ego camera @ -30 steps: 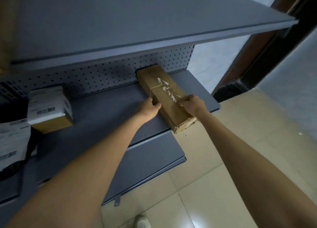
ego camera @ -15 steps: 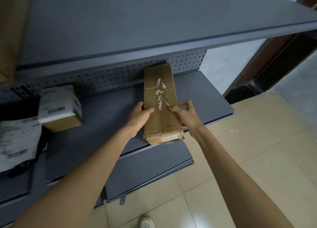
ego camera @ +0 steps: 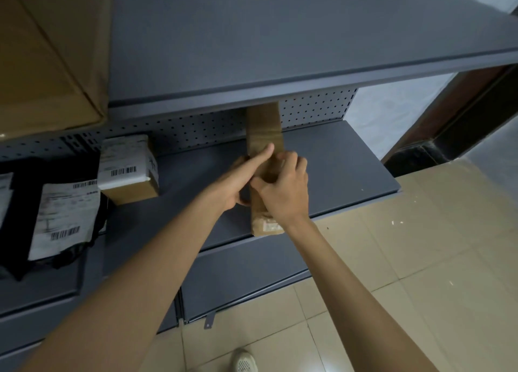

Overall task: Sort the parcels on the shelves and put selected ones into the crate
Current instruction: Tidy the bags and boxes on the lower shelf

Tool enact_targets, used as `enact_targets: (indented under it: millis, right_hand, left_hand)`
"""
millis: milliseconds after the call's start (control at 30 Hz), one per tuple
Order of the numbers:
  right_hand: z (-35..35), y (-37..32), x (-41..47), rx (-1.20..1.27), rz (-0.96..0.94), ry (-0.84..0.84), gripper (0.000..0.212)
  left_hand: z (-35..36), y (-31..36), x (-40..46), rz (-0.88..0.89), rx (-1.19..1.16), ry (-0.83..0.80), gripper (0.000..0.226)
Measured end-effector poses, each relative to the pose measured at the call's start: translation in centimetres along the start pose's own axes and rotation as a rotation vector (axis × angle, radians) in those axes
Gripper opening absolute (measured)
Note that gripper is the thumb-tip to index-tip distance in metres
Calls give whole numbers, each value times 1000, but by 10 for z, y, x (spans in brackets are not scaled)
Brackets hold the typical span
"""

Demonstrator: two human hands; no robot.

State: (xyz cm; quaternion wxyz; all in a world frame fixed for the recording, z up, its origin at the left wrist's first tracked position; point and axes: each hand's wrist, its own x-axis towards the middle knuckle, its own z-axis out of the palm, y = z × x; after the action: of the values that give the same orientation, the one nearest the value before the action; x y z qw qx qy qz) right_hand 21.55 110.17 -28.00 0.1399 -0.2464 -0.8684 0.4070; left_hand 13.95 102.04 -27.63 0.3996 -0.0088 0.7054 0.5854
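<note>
The long brown box (ego camera: pixel 263 136) now points straight back toward the holed wall of the shelf; a second ago it lay slanted, with its near end out to the right. Its top with the white scribbles no longer shows (half a second ago the marks faced up). Its near end (ego camera: pixel 266 226) now hangs a little over the shelf's front edge (ego camera: pixel 350 212). The left hand (ego camera: pixel 238 181) now lies flat along the box's left side with a finger stretched out on top. The right hand (ego camera: pixel 283 192) now curls over the top of the box instead of holding its right side. The two hands now touch.
</note>
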Motion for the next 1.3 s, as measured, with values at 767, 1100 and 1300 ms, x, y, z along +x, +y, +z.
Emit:
enact_targets:
  millis: [767,1100,1300]
  right_hand:
    - [-13,50,2,849,593,-460,36]
    - [22,16,0,594,456,-533,36]
    - [59,-10,-3,530,427,-561,22]
  left_hand:
    - [-43,-33,-26,-44,-315,-123,58]
    - [-103,-68,-50,-13,-264,98,21]
    - [-130,-80,-65,-28,-307,229,21]
